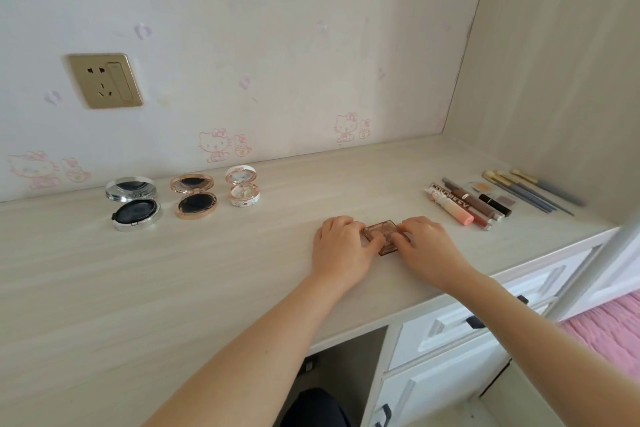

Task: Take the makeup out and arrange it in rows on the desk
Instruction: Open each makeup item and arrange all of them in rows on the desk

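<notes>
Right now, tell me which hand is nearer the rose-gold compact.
Left. The left hand lies right of the rose-gold compact; the right hand sits farther right, across the brown palette both hold.

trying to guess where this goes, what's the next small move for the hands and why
Probably lift the lid of the brown palette open where it lies: the left hand and right hand both grip its edges, and the three compacts to the left all stand open in a row. Fingers hide much of it.

A home bedroom, shown by cartoon-cat wallpaper (214, 146), a pale wooden desk (173, 270), white drawers (450, 385) and pink fabric (609, 333).
</notes>
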